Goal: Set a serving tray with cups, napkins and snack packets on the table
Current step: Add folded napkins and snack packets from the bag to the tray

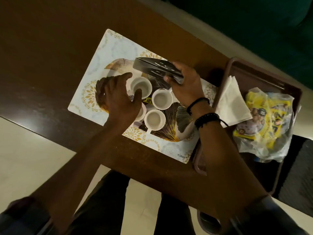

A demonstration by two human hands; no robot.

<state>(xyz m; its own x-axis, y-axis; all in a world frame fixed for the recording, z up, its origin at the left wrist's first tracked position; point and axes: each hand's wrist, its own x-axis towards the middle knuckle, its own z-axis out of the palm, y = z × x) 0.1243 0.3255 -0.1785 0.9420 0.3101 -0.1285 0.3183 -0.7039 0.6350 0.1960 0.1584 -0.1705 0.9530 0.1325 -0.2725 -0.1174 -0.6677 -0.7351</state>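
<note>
Head view, looking down on a dark brown wooden table point(50, 65). At centre, a pale rectangular placemat with gold leaf print point(116, 46). On it, a cluster of small white ceramic cups point(161, 99), mouths up. Left hand point(118, 99) over the cluster from 9 o'clock, fingers curled, thumb and forefinger closed on the rim of the upper white cup point(141, 85). Right hand point(186, 85) at 1 o'clock of the cups, grip closed around a dark, flat, shiny oblong object point(152, 67), blurred, kind not clear. At 3 o'clock, a brown plastic serving tray point(264, 72) overhanging the table edge, holding white folded paper napkins point(232, 102) and, just beside them, yellow snack packets in clear wrap point(267, 119). Black beaded bracelets point(205, 117) on the right wrist.
</note>
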